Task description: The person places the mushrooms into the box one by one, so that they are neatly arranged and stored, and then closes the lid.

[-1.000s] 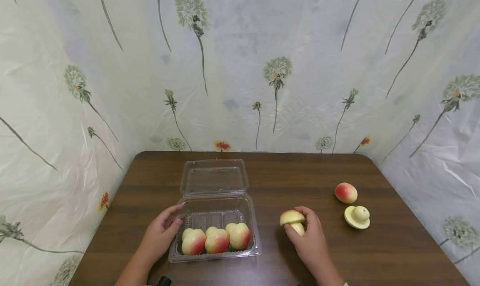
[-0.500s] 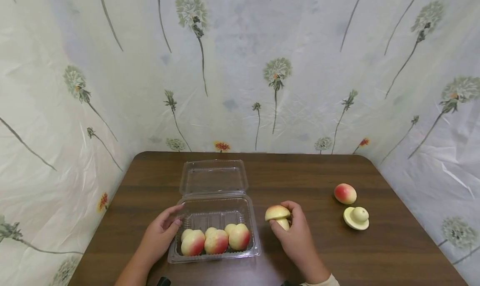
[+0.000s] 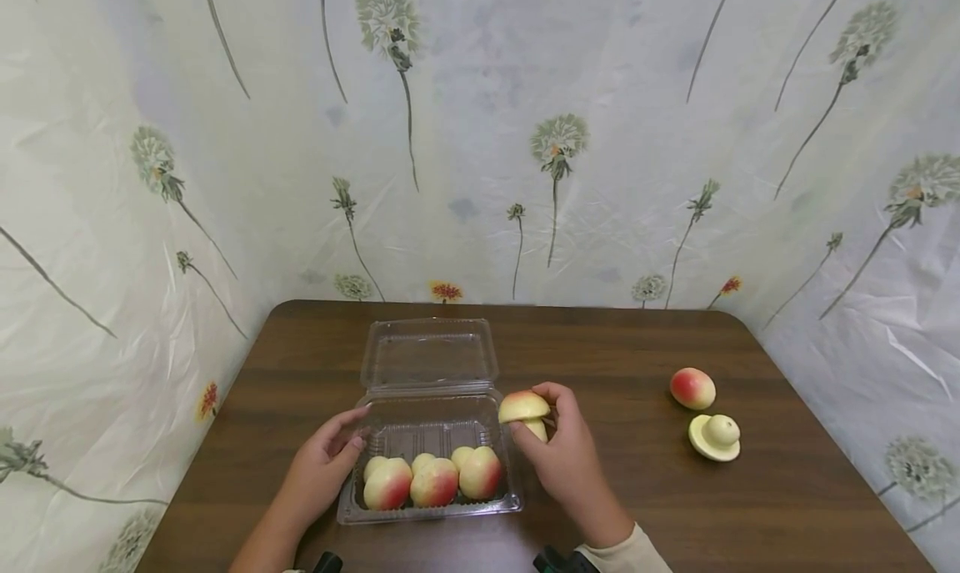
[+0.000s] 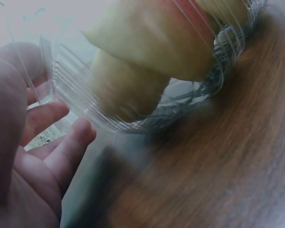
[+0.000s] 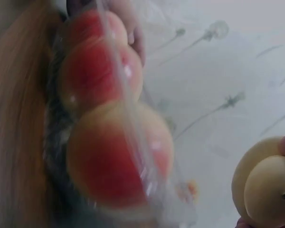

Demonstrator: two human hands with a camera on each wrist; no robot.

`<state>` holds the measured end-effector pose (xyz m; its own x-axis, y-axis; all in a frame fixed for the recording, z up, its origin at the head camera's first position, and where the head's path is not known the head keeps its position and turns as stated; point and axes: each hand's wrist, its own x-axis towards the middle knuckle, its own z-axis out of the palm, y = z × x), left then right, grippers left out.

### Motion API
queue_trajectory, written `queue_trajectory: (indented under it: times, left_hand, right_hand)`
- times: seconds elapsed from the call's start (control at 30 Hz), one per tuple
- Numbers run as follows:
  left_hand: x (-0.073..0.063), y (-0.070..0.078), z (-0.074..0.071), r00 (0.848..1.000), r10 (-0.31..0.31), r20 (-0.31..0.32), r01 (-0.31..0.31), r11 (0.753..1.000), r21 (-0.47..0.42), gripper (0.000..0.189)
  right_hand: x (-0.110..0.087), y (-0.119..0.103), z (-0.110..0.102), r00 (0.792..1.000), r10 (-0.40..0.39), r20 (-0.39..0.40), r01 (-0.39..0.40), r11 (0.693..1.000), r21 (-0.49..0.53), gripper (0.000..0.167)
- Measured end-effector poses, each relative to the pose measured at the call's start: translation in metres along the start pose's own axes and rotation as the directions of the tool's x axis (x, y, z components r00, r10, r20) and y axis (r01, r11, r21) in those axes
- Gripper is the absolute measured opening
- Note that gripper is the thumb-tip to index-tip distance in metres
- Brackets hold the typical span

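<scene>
Right hand (image 3: 558,452): thumb and fingers clamped on one toy mushroom (image 3: 525,408), cap up, stem down. That mushroom sits at the right rim of the clear plastic box (image 3: 427,516), overlapping it in the head view; height above the rim I can't tell.

Left hand (image 3: 324,464): thumb and fingers apart, touching the box's left side, no mushroom in it.

Box is on the brown table (image 3: 585,348), lid (image 3: 429,354) hinged open to the back. Three mushrooms (image 3: 434,482) lie in a row along the front, red caps toward the person, stems behind.

Far right of table: a red-yellow cap (image 3: 692,388), stem not visible, just beside an upturned mushroom (image 3: 714,437), stem up.
</scene>
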<state>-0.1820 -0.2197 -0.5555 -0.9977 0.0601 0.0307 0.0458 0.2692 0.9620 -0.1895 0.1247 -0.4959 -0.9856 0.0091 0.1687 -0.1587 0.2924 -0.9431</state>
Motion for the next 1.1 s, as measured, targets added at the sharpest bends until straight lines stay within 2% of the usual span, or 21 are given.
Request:
queue_trajectory:
  times: [0.2, 0.57, 0.9, 1.1]
  left_hand:
    - [0.001, -0.002, 0.001, 1.0, -0.003, 0.002, 0.003, 1.0, 0.008, 0.042]
    - [0.0, 0.001, 0.001, 1.0, -0.002, 0.006, 0.002, 1.0, 0.005, 0.042]
    - [-0.001, 0.002, -0.002, 1.0, -0.021, -0.011, 0.022, 0.999, 0.037, 0.042]
    - [0.0, 0.001, -0.001, 1.0, -0.024, -0.002, 0.024, 0.999, 0.022, 0.042]
  right_hand:
    - [0.003, -0.012, 0.014, 0.999, -0.02, 0.028, 0.019, 0.999, 0.04, 0.05]
    - [0.003, -0.026, 0.036, 0.997, -0.027, 0.068, 0.023, 0.998, 0.053, 0.051]
    - [0.004, -0.03, 0.057, 0.993, -0.034, 0.116, 0.027, 0.998, 0.058, 0.051]
    - [0.005, -0.033, 0.067, 0.992, -0.035, 0.124, 0.028, 0.998, 0.057, 0.05]
